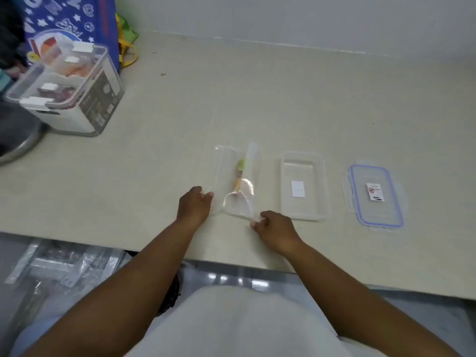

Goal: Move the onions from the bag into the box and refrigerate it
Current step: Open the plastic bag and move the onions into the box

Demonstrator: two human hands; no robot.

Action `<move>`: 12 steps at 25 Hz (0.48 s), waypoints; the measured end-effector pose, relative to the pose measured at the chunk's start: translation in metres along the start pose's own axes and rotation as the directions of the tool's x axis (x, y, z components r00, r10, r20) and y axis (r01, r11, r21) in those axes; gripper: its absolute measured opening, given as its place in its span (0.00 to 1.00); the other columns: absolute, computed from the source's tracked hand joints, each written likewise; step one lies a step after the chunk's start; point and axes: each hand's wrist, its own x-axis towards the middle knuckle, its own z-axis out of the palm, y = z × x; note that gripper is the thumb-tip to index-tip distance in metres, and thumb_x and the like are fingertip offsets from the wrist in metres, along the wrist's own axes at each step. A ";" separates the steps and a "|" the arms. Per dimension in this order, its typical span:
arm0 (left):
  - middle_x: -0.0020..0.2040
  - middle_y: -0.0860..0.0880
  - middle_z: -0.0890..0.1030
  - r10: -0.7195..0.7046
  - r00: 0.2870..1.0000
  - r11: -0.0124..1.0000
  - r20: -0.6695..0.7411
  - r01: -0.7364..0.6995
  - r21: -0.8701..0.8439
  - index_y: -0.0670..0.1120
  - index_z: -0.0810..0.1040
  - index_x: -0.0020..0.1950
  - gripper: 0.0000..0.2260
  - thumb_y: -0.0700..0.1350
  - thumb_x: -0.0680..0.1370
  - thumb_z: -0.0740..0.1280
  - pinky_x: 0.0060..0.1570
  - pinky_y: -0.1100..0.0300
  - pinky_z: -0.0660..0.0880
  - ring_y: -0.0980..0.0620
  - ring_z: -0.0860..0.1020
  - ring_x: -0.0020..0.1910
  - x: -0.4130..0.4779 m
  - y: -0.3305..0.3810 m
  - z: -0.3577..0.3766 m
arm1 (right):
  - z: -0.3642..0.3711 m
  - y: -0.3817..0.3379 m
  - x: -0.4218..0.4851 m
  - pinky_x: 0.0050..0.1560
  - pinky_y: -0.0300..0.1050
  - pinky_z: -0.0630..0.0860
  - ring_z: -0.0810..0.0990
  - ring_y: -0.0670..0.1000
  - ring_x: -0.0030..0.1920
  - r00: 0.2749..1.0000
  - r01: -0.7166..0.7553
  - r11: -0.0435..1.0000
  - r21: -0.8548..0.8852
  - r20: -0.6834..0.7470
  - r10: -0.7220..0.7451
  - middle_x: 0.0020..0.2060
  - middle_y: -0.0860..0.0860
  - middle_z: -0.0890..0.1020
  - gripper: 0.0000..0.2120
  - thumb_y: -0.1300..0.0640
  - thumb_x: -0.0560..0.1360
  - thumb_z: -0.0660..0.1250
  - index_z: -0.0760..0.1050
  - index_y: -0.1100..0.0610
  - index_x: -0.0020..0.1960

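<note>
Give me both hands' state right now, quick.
Left hand: fingers on the near-left edge of the plastic bag; grip unclear.
Right hand: pinching the bag's near-right corner.

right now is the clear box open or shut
Open: the box sits empty and uncovered, its blue-rimmed lid lying flat on the counter beside it.

Single head-worn wide-angle view, looking forward and steeply down from above the person's torso onto a beige surface. Close range: forearms fill the lower frame, the back wall runs along the top. No second view.
</note>
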 end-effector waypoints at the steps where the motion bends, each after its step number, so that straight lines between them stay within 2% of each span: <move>1: 0.48 0.43 0.80 -0.032 0.999 0.999 0.033 0.033 -0.039 0.46 0.81 0.53 0.10 0.49 0.78 0.63 0.52 0.54 0.71 0.43 0.78 0.52 0.005 0.006 -0.001 | 0.005 -0.005 0.014 0.58 0.46 0.74 0.79 0.55 0.56 0.999 -0.039 0.999 -0.022 0.032 0.040 0.51 0.55 0.84 0.21 0.44 0.76 0.64 0.75 0.58 0.61; 3: 0.39 0.44 0.77 -0.062 0.996 0.995 0.066 0.067 -0.072 0.49 0.78 0.41 0.07 0.47 0.77 0.64 0.47 0.52 0.74 0.45 0.76 0.42 0.009 0.014 -0.003 | 0.005 -0.017 0.029 0.52 0.48 0.76 0.81 0.58 0.50 0.997 -0.061 0.993 -0.106 0.037 0.065 0.46 0.57 0.84 0.19 0.44 0.77 0.63 0.77 0.61 0.50; 5: 0.37 0.46 0.78 -0.147 0.981 0.958 0.125 0.173 -0.229 0.49 0.81 0.43 0.05 0.46 0.77 0.67 0.40 0.56 0.76 0.46 0.76 0.36 0.010 0.015 -0.001 | 0.003 -0.021 0.040 0.50 0.50 0.78 0.83 0.58 0.45 0.994 -0.105 0.992 -0.074 0.032 0.108 0.41 0.58 0.85 0.17 0.47 0.78 0.62 0.77 0.62 0.46; 7: 0.32 0.46 0.76 -0.188 0.953 0.875 0.237 0.272 -0.401 0.44 0.80 0.41 0.05 0.44 0.76 0.69 0.29 0.63 0.74 0.48 0.73 0.28 0.006 0.010 -0.003 | 0.003 -0.012 0.037 0.49 0.51 0.80 0.85 0.56 0.40 0.991 -0.129 0.992 -0.012 0.044 0.129 0.36 0.57 0.85 0.14 0.51 0.78 0.62 0.78 0.61 0.43; 8: 0.31 0.45 0.75 -0.187 0.943 0.847 0.274 0.296 -0.441 0.43 0.79 0.40 0.06 0.43 0.76 0.69 0.27 0.64 0.73 0.49 0.72 0.27 0.003 0.011 -0.006 | 0.002 -0.007 0.033 0.48 0.51 0.81 0.85 0.55 0.38 0.990 -0.139 0.990 0.027 0.034 0.139 0.34 0.56 0.85 0.13 0.52 0.78 0.62 0.78 0.60 0.42; 10: 0.35 0.43 0.78 -0.171 0.929 0.810 0.330 0.323 -0.490 0.42 0.79 0.43 0.06 0.44 0.77 0.68 0.30 0.61 0.75 0.46 0.75 0.31 0.000 0.012 -0.007 | 0.003 0.004 0.024 0.45 0.51 0.82 0.85 0.54 0.33 0.989 -0.145 0.984 0.108 0.024 0.143 0.32 0.55 0.85 0.12 0.53 0.77 0.64 0.76 0.58 0.37; 12: 0.37 0.44 0.82 -0.152 0.914 0.803 0.375 0.336 -0.492 0.42 0.80 0.45 0.07 0.45 0.78 0.67 0.32 0.60 0.77 0.46 0.79 0.33 -0.006 0.013 -0.007 | 0.007 0.015 0.008 0.40 0.47 0.82 0.82 0.51 0.27 0.988 -0.157 0.979 0.132 0.029 0.154 0.31 0.54 0.84 0.13 0.54 0.77 0.64 0.73 0.56 0.35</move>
